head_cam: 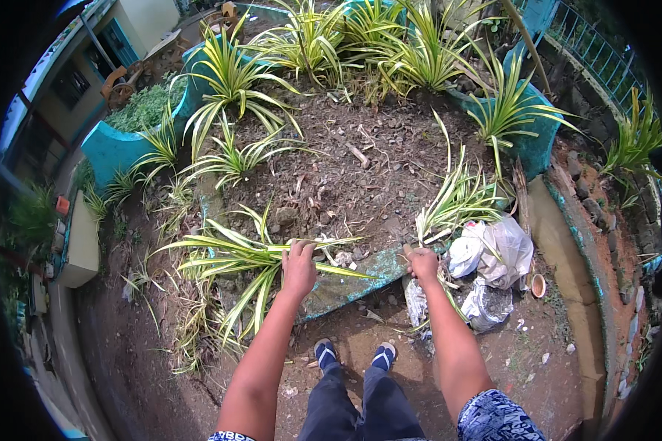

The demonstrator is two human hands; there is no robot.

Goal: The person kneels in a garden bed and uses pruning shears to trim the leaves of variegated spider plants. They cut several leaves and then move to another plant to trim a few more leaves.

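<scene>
My left hand [299,267] is closed around the middle of a variegated plant [248,259] with long green-and-yellow leaves, which fan out on both sides of the fingers. The plant is over the near left part of the soil bed, and its base is hidden by my hand. My right hand [423,263] is above the bed's mossy concrete edge [358,284], fingers curled; whether something small is pinched there is unclear. Just beyond it lies a heap of similar variegated plants [458,201]. White plastic bags [502,248] sit to its right.
Several variegated plants [309,41] grow along the bed's far side. Stones and a short wood piece [358,155] lie on the soil [331,182]. Turquoise concrete planter walls [116,149] flank the bed. Pulled-out leaves [198,320] lie at left; a small round container [538,285] is at right.
</scene>
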